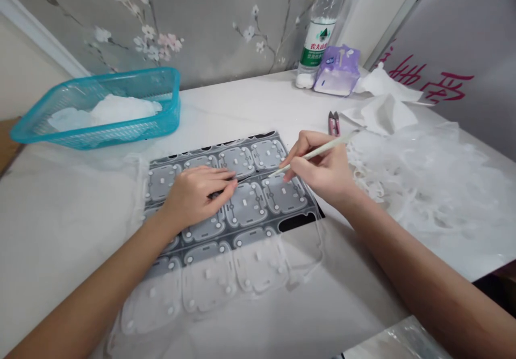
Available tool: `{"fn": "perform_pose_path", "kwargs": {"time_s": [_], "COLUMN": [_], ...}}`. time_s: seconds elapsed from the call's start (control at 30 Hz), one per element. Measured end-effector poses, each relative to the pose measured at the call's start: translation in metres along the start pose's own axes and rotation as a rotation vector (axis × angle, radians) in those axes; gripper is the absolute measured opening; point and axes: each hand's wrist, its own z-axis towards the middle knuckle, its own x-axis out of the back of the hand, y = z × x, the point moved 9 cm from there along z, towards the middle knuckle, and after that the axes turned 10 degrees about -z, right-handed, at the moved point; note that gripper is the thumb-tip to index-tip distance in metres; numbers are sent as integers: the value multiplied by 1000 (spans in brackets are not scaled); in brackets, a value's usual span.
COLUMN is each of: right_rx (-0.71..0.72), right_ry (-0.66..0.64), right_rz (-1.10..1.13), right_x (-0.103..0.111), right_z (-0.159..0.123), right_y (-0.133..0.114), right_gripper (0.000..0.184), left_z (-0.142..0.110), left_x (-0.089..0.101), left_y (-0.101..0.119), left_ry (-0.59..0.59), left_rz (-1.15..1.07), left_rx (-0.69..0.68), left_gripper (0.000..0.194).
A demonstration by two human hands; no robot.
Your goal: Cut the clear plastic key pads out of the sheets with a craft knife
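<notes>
My left hand (201, 193) lies on a translucent sheet (209, 277) moulded with rows of rounded-square pieces, its fingers stretched out over the middle row. My right hand (320, 168) grips a slim, pale pen-like tool (327, 146) between thumb and fingers. Its thin tip touches or hovers just over a seam between two rows; I cannot tell which. Beneath the upper part of the sheet is a dark mat (298, 222), while the lower rows extend past it onto the white table. Part of the left rows is hidden under my left hand.
A blue plastic basket (133, 129) holding whitish pieces stands at the back left. At the back right are a water bottle (318, 42), a purple tissue pack (338, 69), small snips (334, 124) and crumpled tissues (382, 109). Clear scraps (435, 187) are heaped on the right.
</notes>
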Motion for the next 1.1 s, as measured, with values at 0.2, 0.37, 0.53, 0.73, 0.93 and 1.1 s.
{"fn": "perform_pose_path", "kwargs": {"time_s": [0.2, 0.37, 0.53, 0.73, 0.93, 1.1], "right_rx": [-51, -15, 97, 210, 319, 494], "right_ry": [-42, -194, -292, -282, -181, -141], "right_rz": [164, 254, 190, 102, 28, -92], "right_x": [-2, -23, -42, -45, -41, -42], "right_z": [1, -9, -25, -31, -38, -53], "right_y": [4, -6, -21, -31, -39, -56], "right_gripper": [14, 15, 17, 19, 23, 25], "left_z": [-1, -2, -4, -3, -3, -4], "left_x": [-3, -6, -16, -22, -24, -27], "left_y": [-4, -8, -14, -13, -12, -10], "left_ry": [-53, -94, -226, -305, -321, -346], "left_rz": [-16, -11, -128, -210, -205, -182], "left_rx": [20, 72, 140, 113, 106, 108], "left_gripper": [24, 20, 38, 57, 66, 76]}}
